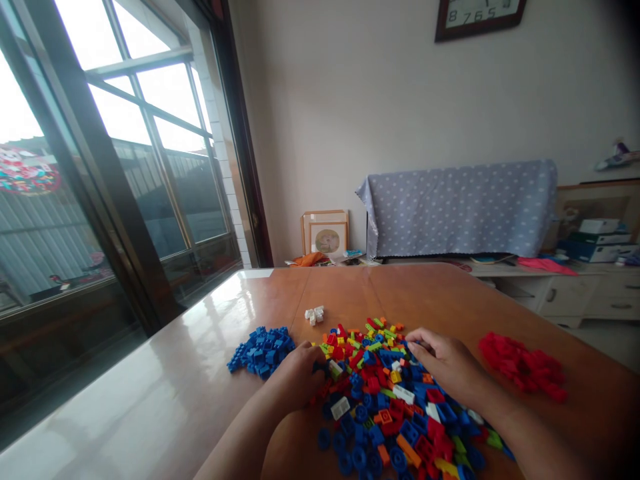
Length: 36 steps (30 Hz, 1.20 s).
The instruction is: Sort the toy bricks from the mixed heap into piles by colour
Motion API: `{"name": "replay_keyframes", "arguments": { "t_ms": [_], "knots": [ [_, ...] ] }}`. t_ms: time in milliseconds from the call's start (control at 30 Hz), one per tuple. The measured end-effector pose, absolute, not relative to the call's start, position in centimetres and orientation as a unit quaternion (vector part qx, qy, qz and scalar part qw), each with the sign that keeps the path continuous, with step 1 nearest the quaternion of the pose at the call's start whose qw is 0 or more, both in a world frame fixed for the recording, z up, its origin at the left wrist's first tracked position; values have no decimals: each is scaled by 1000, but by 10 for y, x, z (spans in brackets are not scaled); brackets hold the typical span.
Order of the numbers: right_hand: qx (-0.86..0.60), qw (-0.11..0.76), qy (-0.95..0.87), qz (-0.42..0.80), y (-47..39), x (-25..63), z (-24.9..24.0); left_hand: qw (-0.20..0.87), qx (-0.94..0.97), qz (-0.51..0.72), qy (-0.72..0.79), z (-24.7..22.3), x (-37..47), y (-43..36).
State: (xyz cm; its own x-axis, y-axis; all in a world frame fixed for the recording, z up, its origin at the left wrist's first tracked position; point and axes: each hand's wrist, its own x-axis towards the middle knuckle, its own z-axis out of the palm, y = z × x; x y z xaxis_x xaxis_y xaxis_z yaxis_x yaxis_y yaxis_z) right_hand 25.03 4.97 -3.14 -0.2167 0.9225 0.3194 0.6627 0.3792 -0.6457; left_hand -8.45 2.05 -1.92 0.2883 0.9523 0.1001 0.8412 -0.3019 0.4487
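A mixed heap of toy building bricks (384, 417) in blue, red, yellow, green, orange and white lies in front of me on the brown table. My left hand (303, 375) rests at the heap's left edge, fingers curled down and closed, with dark blue showing by the fingertips; what they grip is hidden. At the upper right edge of the heap is my right hand (440, 357), thumb and fingers drawn together; I cannot make out anything between them. Just left of my left hand is a pile of blue bricks (263, 350). Beyond the heap sits a small cluster of white bricks (315, 315).
A pile of red bricks (523, 367) lies on the right side of the glossy table (165, 393). Sliding glass doors (120, 200) stand to the left. Behind the table are a cloth-covered object (460, 210), framed pictures (327, 237) and a white cabinet (570, 297).
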Motion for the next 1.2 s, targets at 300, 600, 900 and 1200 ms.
{"name": "replay_keyframes", "arguments": {
  "t_ms": [300, 600, 900, 1200],
  "knots": [
    [-520, 331, -763, 197, 50, 251, -35, 164, 744, 256, 596, -16, -88, 24],
    [-522, 333, -759, 200, 52, 252, -36, 420, 601, 363, 575, 2, -86, 19],
    [-517, 332, -767, 186, 48, 249, -31, 174, 566, 420, 688, 11, -134, 28],
    [-530, 320, -763, 188, 50, 248, -35, 3, 535, 325, 780, 1, -176, 34]
  ]
}}
